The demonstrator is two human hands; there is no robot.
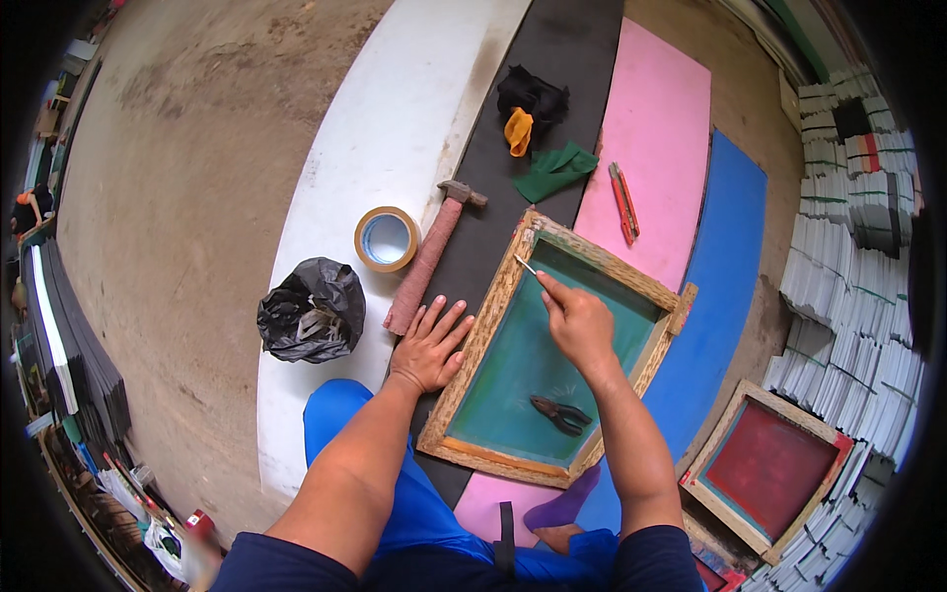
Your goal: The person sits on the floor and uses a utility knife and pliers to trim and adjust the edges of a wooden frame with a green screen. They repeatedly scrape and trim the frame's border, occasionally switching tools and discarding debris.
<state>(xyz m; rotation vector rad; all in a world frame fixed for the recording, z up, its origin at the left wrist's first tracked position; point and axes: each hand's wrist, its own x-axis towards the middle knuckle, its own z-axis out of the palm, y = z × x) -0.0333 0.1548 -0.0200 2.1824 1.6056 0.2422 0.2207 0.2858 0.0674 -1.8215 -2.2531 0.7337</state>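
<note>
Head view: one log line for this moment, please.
left hand: flat beside wooden screen frame | right hand: holds thin tool at frame's inner edge | pliers: on green mesh | hammer: untouched

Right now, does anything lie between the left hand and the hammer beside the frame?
Nothing visible does. The left hand rests flat beside the wooden screen frame, and the hammer lies just beyond its fingers on bare mat.

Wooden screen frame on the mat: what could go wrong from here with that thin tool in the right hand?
The right hand works a thin pointed tool at the frame's inner edge; a slip might puncture the green mesh. The left hand lies flat beside the frame, within reach of a slip. The pliers resting on the mesh could snag it.
</note>
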